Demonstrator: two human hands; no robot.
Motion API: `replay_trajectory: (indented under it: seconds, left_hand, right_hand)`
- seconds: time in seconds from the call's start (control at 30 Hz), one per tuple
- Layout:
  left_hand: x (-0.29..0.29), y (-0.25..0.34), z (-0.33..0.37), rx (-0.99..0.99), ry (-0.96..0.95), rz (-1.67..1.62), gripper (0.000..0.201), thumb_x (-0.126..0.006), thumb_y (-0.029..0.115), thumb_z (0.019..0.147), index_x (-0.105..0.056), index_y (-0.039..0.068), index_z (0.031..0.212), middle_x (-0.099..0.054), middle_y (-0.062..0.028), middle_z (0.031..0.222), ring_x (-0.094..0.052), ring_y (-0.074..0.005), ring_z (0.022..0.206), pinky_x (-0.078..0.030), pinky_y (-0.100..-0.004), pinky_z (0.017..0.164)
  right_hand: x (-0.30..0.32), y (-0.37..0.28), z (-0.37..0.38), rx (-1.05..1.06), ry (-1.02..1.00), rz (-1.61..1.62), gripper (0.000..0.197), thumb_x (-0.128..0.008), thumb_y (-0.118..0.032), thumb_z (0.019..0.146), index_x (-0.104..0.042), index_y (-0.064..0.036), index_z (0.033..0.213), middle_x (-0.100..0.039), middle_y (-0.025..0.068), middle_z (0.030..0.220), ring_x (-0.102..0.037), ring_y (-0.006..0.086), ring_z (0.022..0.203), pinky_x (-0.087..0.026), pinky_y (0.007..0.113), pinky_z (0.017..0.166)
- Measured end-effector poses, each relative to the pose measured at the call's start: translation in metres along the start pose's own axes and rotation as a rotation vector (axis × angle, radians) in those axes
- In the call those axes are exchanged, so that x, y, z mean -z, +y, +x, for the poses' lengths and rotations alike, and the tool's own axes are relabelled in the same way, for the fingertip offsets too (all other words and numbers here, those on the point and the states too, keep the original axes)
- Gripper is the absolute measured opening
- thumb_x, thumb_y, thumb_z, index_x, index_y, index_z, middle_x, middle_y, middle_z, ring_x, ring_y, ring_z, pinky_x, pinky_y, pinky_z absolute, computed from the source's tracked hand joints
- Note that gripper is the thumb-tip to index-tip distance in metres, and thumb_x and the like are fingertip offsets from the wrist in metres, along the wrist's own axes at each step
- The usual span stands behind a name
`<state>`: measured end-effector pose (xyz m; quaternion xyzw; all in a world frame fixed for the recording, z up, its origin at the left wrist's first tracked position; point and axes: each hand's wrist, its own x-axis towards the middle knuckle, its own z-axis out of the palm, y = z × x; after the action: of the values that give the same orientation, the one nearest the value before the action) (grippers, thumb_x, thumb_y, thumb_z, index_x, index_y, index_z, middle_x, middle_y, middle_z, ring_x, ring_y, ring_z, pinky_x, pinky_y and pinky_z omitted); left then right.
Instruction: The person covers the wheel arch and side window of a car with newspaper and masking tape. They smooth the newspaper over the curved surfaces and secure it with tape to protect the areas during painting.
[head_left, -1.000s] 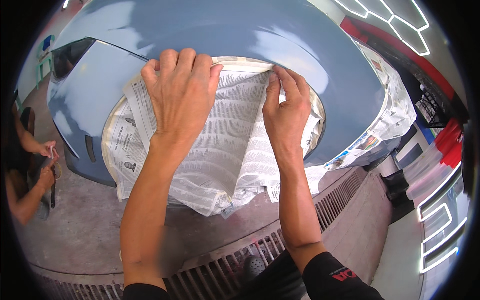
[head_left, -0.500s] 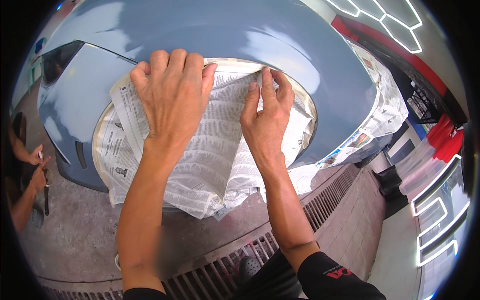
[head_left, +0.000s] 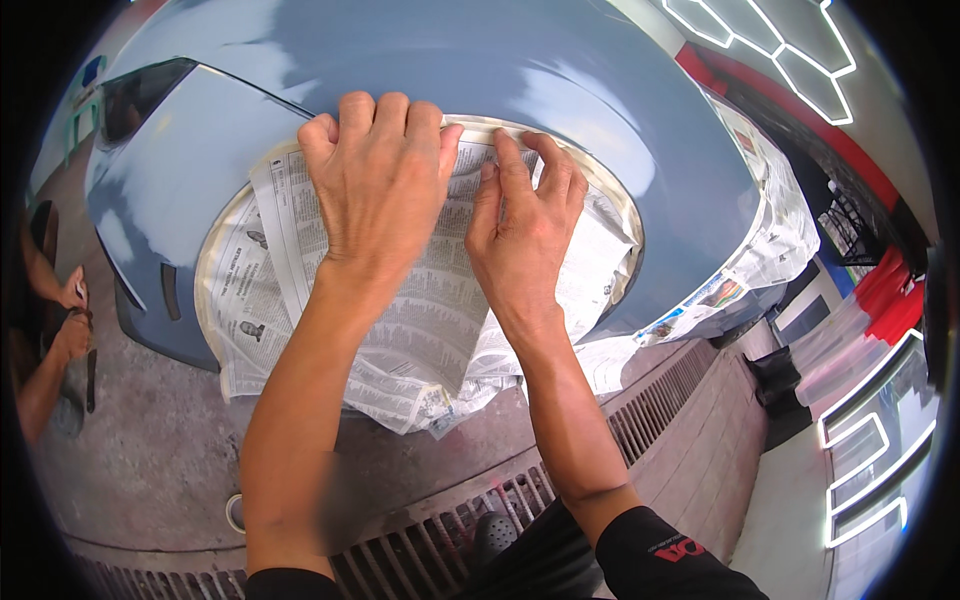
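Printed newspaper sheets (head_left: 425, 320) cover the wheel arch of a grey-blue car body (head_left: 450, 60), with pale masking tape (head_left: 480, 124) along the curved edge. At the top of the arch, my left hand (head_left: 378, 195) bends its fingers over the taped paper edge, thumb pointing right along the tape; its fingertips are partly hidden. Just right of it, my right hand (head_left: 525, 225) presses its fingertips on the newspaper's upper edge by the tape. Its fingers are spread and its thumb rests apart on the paper.
Far left, another person's hands (head_left: 75, 310) hold something small. A pale ring (head_left: 235, 512) lies on the floor beside my left forearm. A slotted floor drain (head_left: 430, 550) runs below. More masking paper (head_left: 780, 215) wraps the car's right end; red and clear sheeting (head_left: 880, 300) hangs beyond.
My right hand has shifted slightly left along the paper's top edge, nearer my left hand, and its index finger has moved left. The whole view has shifted slightly.
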<state>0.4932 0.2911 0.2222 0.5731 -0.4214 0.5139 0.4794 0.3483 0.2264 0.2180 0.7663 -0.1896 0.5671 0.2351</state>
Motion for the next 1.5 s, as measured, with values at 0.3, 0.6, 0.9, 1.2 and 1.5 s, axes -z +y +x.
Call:
replay_trajectory:
  seconds: [0.3, 0.6, 0.9, 1.2, 1.5]
  left_hand:
    - [0.048, -0.007, -0.008, 0.167, 0.068, 0.12, 0.047, -0.091, 0.04, 0.091, -0.073, 0.015, 0.126, -0.071, -0.0025, 0.123, -0.058, -0.0273, 0.127, -0.035, -0.0579, 0.114]
    - [0.075, -0.053, -0.045, 0.723, -0.129, -0.224, 0.052, -0.084, 0.035, 0.102, -0.072, 0.007, 0.144, -0.076, -0.0109, 0.133, -0.06, -0.0353, 0.135, -0.043, -0.0512, 0.118]
    - [0.052, -0.041, -0.063, 0.666, 0.088, -0.459, 0.022, -0.074, 0.02, 0.111, -0.079, 0.003, 0.125, -0.082, -0.0115, 0.111, -0.08, -0.0283, 0.094, -0.062, -0.0413, 0.08]
    - [0.049, -0.023, -0.068, 0.783, 0.201, -0.66, 0.018, -0.075, 0.019, 0.114, -0.079, 0.002, 0.111, -0.079, -0.0084, 0.089, -0.069, -0.014, 0.068, -0.054, -0.0335, 0.061]
    - [0.041, -0.02, -0.069, 1.007, 0.222, -0.908, 0.033, -0.07, 0.03, 0.119, -0.078, -0.001, 0.111, -0.067, 0.0037, 0.08, -0.05, -0.0023, 0.07, -0.041, -0.0252, 0.061]
  right_hand:
    - [0.0, -0.003, 0.001, 0.008, -0.028, -0.025, 0.039, -0.075, -0.006, 0.102, -0.077, -0.0006, 0.14, -0.058, 0.0236, 0.149, -0.051, 0.0458, 0.143, -0.043, 0.059, 0.119]
    - [0.0, -0.025, 0.001, 0.06, -0.094, -0.009, 0.038, -0.072, -0.005, 0.105, -0.077, -0.0056, 0.143, -0.063, 0.0198, 0.147, -0.054, 0.0439, 0.14, -0.044, 0.06, 0.12]
    - [-0.01, -0.038, 0.006, 0.179, -0.131, -0.003, 0.05, -0.076, 0.0, 0.095, -0.075, -0.0048, 0.145, -0.063, 0.0192, 0.149, -0.056, 0.0435, 0.138, -0.047, 0.056, 0.115]
    - [-0.009, -0.051, 0.012, 0.195, -0.174, -0.023, 0.044, -0.073, -0.002, 0.102, -0.075, -0.0058, 0.145, -0.063, 0.0188, 0.147, -0.056, 0.0419, 0.137, -0.047, 0.056, 0.116]
    - [-0.018, -0.056, 0.014, 0.243, -0.163, -0.026, 0.053, -0.078, 0.001, 0.091, -0.075, -0.0023, 0.144, -0.065, 0.0178, 0.147, -0.059, 0.042, 0.133, -0.05, 0.055, 0.11]
